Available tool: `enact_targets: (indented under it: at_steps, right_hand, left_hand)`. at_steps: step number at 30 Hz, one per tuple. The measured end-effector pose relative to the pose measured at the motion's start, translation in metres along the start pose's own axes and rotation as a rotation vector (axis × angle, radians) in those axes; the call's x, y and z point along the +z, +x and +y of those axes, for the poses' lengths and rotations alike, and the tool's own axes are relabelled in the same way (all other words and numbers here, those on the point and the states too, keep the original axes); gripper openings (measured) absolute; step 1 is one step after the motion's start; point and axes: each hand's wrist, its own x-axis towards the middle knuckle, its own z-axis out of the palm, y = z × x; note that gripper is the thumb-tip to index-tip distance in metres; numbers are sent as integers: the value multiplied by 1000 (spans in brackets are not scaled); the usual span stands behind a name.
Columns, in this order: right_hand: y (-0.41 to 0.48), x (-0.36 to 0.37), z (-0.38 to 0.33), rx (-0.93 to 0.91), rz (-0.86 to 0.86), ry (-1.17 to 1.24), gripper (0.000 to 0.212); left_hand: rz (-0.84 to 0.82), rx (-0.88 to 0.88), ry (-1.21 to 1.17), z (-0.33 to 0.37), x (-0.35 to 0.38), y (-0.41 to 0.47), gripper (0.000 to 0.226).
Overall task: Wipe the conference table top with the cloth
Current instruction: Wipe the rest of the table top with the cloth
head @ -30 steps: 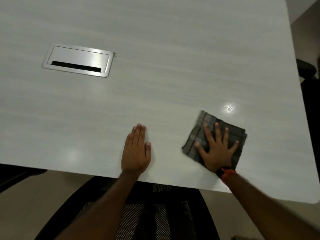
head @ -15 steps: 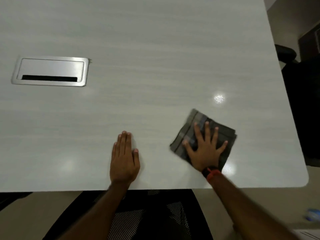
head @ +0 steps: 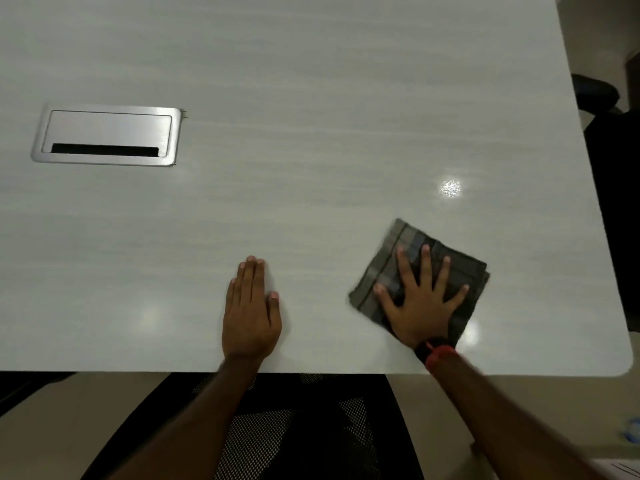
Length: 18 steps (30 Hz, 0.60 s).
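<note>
On my feed the conference table [head: 311,81] fills most of the view, a pale top with faint wood grain and a rounded corner at the near right. The cloth [head: 467,271], a dark grey checked piece folded into a rough square and turned like a diamond, lies on the near right part of the top, a little in from the near edge and well in from that corner. The right hand [head: 420,306] lies flat on it, palm down, all 5 fingers straight and spread wide, pressing the fabric against the surface rather than gripping it; the cloth's left edge looks smeared. A dark and red band [head: 437,351] sits on that wrist. The left hand [head: 251,313] rests palm down on the bare top, apart from the cloth, its 4 fingers straight and held together, the thumb alongside, holding nothing. At the far left a silver cable box [head: 107,135] with 1 dark slot is set flush into the top, well apart from both hands. A bright glare spot [head: 450,187] shows beyond the cloth. A black mesh chair [head: 311,431] sits under the near edge, and another dark chair [head: 609,161] stands off the right side.
</note>
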Motion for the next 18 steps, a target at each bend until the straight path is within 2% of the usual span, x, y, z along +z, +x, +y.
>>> enact_targets:
  at_steps: [3,6,8,10,14,16,18]
  right_hand:
    - [12,5,-61,70,28,70,87]
    - [-36,23,-100,-135,7,21,86]
    - [-65,29,-87,-254,-3,-17,85]
    - [-63,24,-57,-263,-26,-20,85]
    - [-2,2,-27,12,-11,7,86]
    - [27,-6,-49,150,26,57,88]
    - [33,-4,-98,189,29,83,90]
  left_hand:
    - [-11,-1,-2,-1,0,0,60]
    - [-26,0,-6,2,-3,0,62]
    - [-38,5,-4,2,-3,1,62]
    - [-28,10,-16,0,-2,2,61]
    - [-24,40,-68,-5,-9,2,61]
    - [-55,132,-41,-20,-25,10,60]
    - [-69,225,31,-47,-45,21,61]
